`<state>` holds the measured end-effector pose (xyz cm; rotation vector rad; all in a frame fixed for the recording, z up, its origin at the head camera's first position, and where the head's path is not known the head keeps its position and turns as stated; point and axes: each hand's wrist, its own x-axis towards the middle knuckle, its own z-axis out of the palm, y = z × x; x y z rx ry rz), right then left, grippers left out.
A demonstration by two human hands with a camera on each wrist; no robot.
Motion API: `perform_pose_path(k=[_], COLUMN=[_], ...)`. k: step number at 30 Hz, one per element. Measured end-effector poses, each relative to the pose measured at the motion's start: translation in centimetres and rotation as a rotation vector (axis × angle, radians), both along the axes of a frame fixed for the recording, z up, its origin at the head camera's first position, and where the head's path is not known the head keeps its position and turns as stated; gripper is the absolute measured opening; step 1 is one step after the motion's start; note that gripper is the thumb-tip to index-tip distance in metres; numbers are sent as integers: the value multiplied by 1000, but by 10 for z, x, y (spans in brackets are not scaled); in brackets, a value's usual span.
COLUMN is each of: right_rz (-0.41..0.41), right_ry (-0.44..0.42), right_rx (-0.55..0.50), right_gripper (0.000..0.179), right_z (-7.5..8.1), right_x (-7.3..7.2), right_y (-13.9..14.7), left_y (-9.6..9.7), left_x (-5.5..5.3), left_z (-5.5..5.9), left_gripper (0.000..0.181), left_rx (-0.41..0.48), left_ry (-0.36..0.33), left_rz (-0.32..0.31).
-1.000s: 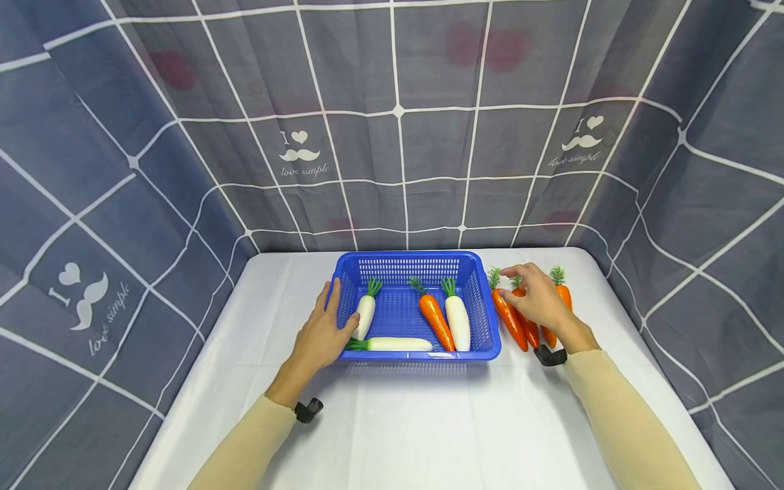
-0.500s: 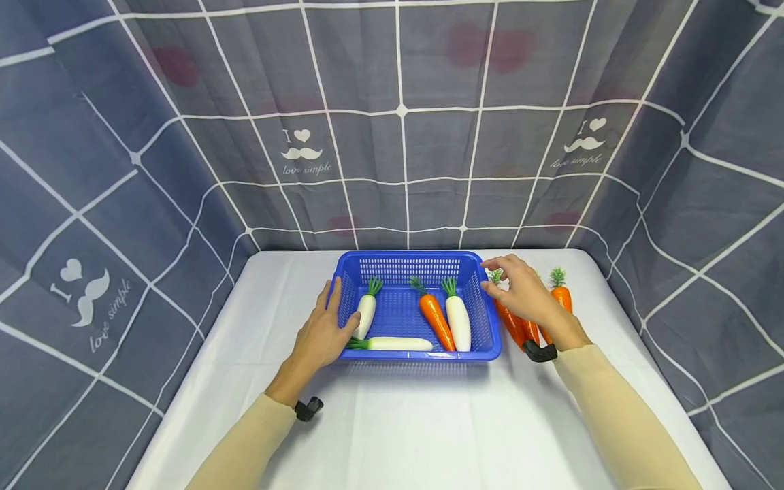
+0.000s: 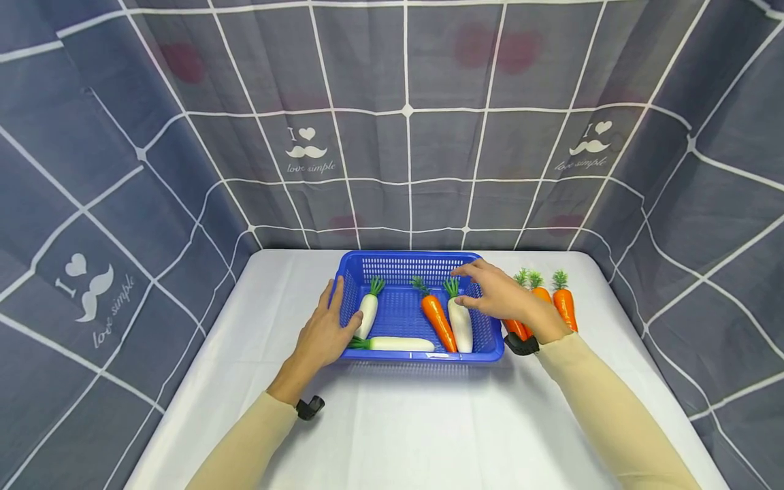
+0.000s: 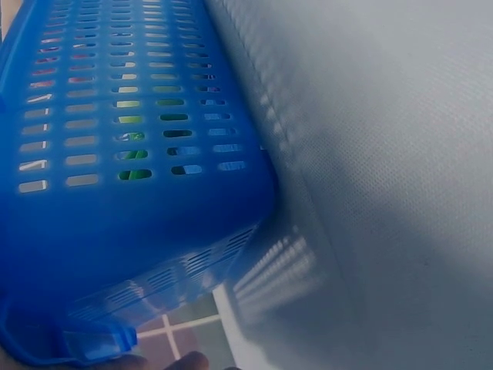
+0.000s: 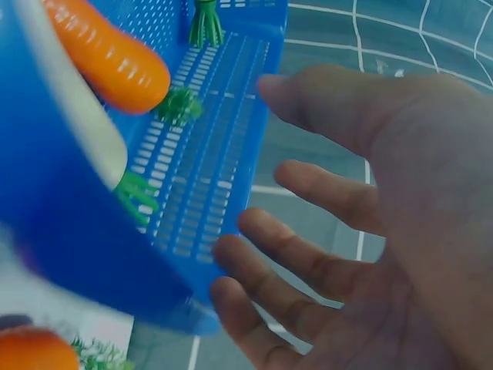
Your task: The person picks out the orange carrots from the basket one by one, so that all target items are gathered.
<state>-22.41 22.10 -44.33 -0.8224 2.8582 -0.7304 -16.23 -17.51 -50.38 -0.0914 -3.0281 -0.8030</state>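
Note:
A blue slotted basket stands on the white table. Inside it lie an orange carrot and several white radishes: one radish beside the carrot, one radish along the front wall, one radish at the left. My left hand rests at the basket's left rim with fingers extended. Over the right end of the basket hovers my right hand, fingers loosely bent and holding nothing, as the right wrist view also shows. It overlaps the radish's green top in the head view.
Several carrots lie on the table right of the basket, partly hidden by the right arm; one carrot is farthest right. A grey checked curtain encloses the table at the back and both sides.
My right hand has moved left from above the loose carrots to over the basket's right end, uncovering more carrot tops. The left hand has stayed at the rim.

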Motion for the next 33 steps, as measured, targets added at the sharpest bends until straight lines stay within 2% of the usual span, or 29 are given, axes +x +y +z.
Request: perform_pose_path(k=[5,19,33], right_rz=[55,247,240], right_ry=[-74,-231,-299], right_rx=[42,99,167], right_gripper=[63,71,69], right_z=[-1,-18,-29], right_x=[-7,-37,-48], right_y=[-13,-35,-53], left_y=[2,0,0], left_x=[1,-1,-1], left_z=[3,4,2], left_gripper=[98,99,99], left_rx=[-29,-16,2], left_ry=[-12,-13,-20], left_rz=[4,2,6])
